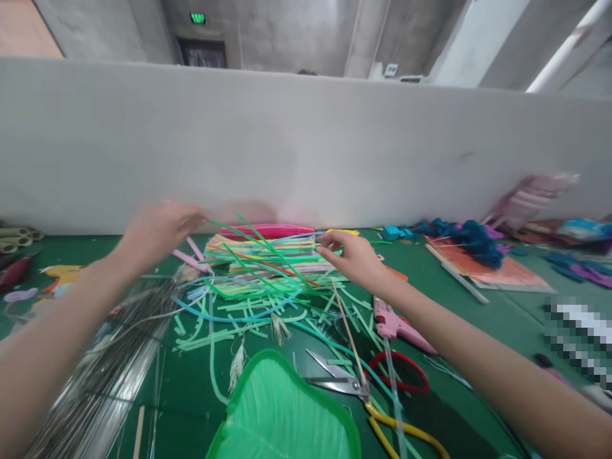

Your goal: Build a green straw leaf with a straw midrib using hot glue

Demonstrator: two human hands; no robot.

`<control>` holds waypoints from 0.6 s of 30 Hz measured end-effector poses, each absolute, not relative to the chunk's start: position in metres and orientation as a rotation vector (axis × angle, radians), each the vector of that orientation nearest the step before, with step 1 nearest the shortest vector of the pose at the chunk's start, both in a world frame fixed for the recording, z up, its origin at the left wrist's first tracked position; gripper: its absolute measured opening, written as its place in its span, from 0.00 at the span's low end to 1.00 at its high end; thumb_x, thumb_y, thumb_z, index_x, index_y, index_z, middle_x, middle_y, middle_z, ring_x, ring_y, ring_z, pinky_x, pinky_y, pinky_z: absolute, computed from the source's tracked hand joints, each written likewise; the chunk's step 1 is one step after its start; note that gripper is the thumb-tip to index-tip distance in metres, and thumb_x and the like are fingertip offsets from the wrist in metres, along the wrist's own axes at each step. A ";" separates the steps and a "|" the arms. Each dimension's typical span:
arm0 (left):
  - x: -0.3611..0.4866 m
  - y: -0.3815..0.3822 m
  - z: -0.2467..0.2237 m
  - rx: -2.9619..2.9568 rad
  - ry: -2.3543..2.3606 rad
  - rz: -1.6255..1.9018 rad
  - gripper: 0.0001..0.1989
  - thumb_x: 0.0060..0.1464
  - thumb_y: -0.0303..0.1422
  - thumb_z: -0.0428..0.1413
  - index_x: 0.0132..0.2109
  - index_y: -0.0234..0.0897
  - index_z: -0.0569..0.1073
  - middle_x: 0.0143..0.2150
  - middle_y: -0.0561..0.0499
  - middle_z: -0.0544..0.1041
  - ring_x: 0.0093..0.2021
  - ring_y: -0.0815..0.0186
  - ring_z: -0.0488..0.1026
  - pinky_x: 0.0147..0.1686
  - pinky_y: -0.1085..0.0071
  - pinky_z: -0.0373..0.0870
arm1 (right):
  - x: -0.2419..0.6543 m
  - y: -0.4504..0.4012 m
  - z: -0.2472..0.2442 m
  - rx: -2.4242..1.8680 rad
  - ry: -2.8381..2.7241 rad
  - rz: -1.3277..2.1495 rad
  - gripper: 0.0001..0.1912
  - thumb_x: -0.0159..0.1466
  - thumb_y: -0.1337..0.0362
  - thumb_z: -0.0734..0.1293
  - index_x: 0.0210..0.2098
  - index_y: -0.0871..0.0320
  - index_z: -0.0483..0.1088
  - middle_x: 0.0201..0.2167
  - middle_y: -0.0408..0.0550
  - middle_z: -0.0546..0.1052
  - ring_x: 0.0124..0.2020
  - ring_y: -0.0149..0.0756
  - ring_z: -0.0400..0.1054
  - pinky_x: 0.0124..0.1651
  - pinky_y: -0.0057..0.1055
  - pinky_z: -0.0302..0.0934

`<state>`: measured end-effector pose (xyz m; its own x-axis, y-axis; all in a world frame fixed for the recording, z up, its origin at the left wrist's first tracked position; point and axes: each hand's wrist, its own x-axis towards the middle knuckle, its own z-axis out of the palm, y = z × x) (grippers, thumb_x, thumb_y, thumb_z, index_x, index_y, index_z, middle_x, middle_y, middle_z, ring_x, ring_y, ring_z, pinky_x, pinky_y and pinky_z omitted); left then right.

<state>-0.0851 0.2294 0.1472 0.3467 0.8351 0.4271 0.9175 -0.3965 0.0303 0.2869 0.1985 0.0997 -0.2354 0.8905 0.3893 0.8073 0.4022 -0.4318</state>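
Observation:
My left hand (165, 228), somewhat blurred, is raised at the left end of a pile of thin coloured strips (268, 255). Its fingers are pinched together at the end of a long green strip (224, 224) that slants over the pile. At the pile's right end is my right hand (351, 255), with thumb and forefinger closed at the strip ends; what is between them is too small to make out. Many short pale green pieces (229, 328) lie scattered in front. Nearest me is a green leaf-shaped piece (287, 408) with a raised rim.
Scissors (354, 386) with red and yellow handles lie beside the leaf piece, near a pink glue gun (396, 328). Bundled thin wires (109, 370) cover the left front. Teal fuzzy pieces (478, 242) lie at right. A pale partition (296, 140) stands behind the green table (444, 408).

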 end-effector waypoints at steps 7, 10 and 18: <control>-0.120 0.163 0.196 -2.150 -1.559 -0.667 0.31 0.59 0.57 0.37 0.46 0.43 0.76 0.54 0.54 0.76 0.57 0.54 0.70 0.58 0.54 0.65 | 0.282 0.180 0.113 -1.350 -2.026 0.240 0.13 0.68 0.58 0.64 0.46 0.57 0.75 0.41 0.48 0.81 0.38 0.34 0.75 0.36 0.28 0.67; -0.131 0.147 0.205 -2.017 -1.638 -0.738 0.26 0.58 0.56 0.40 0.47 0.51 0.75 0.57 0.60 0.74 0.60 0.54 0.69 0.59 0.57 0.64 | 0.279 0.187 0.107 -1.356 -2.109 0.221 0.11 0.68 0.61 0.64 0.45 0.58 0.75 0.42 0.49 0.81 0.40 0.36 0.75 0.40 0.30 0.68; -0.097 0.181 0.153 -2.202 -1.754 -0.771 0.21 0.63 0.47 0.46 0.46 0.40 0.77 0.46 0.50 0.80 0.51 0.53 0.74 0.53 0.57 0.69 | 0.260 0.231 0.070 -1.417 -2.533 0.039 0.17 0.69 0.58 0.65 0.54 0.58 0.68 0.53 0.52 0.72 0.49 0.41 0.71 0.50 0.44 0.69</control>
<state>-0.0966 0.1810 0.1531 0.1489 0.8370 0.5265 0.9537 -0.2622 0.1472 0.2604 0.2313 0.0700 -0.5019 0.8430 0.1936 0.8366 0.5299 -0.1387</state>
